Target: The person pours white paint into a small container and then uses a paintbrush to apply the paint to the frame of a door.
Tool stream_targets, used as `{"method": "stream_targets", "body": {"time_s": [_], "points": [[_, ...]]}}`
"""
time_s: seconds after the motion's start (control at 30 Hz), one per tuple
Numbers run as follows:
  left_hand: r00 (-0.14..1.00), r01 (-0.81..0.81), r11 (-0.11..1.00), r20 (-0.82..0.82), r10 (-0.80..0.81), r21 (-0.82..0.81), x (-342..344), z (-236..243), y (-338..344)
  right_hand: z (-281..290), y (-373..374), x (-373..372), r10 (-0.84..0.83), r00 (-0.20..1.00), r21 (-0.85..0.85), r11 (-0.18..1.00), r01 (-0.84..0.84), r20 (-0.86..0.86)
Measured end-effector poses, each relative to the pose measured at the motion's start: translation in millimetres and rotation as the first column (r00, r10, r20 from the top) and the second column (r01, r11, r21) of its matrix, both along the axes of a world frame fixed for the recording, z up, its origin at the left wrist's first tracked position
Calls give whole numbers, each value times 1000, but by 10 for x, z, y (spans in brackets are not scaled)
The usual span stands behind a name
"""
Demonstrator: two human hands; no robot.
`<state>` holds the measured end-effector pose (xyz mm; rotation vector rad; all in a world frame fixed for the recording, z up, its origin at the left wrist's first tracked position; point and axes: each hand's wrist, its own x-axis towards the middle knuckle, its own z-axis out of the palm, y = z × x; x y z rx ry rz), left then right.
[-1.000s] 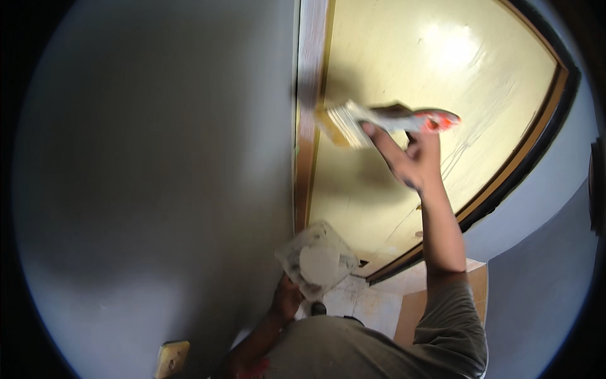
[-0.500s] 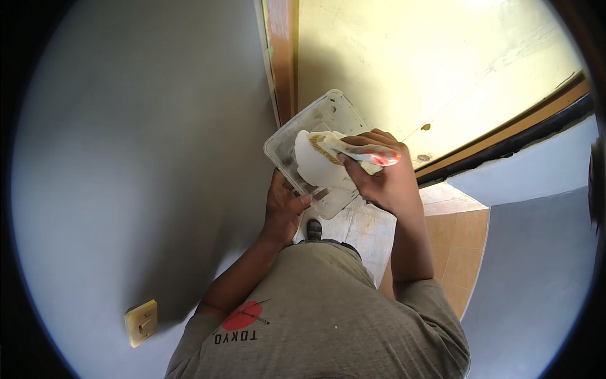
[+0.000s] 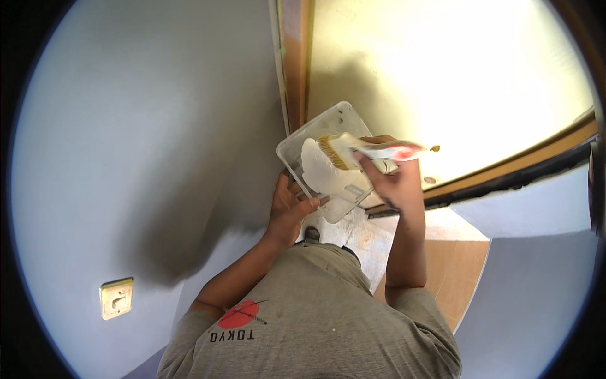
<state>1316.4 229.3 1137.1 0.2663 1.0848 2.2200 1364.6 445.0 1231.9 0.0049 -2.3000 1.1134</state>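
Observation:
My left hand grips the near left edge of a clear plastic container, thumb over the rim and fingers beneath. A pool of white paint lies inside it. In my right hand is a paintbrush with tan bristles and a white and red handle. The bristles point left, over the paint. Whether their tips touch it I cannot tell. The brush and right hand hide part of the container's right side.
A grey wall with a light switch stands at my left. Ahead are a brown wooden frame and a pale yellow panel. Orange-brown tiles and a grey-blue wall lie to the right. My foot shows below.
The paintbrush has shifted right and its bristles have lifted off the middle of the paint. The view has turned a little, so the container sits slightly lower and further right.

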Motion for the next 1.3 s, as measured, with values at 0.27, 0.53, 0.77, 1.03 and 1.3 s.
{"method": "stream_targets", "body": {"time_s": [0.27, 0.53, 0.77, 1.03, 1.3], "points": [[988, -64, 997, 136, 70, -49, 45, -257, -74, -75, 615, -243, -19, 1000, -920, 391, -15, -24], [961, -18, 1000, 277, 12, 22, -42, -499, -166, 1156, 209, -750, -101, 967, -427, 904, -8, -232], [968, 27, 999, 247, -37, 43, -133, -516, -300, 1764, 37, -1914, 27, 802, 147, 986, 76, -596], [974, 62, 998, 218, -66, 23, -218, -451, -515, 1964, 100, -1973, -73, 765, 217, 938, 271, -640], [964, 150, 989, 226, -142, -16, -172, -589, -598, 2405, 155, -2013, -3, 821, 423, 856, 297, -571]]}}
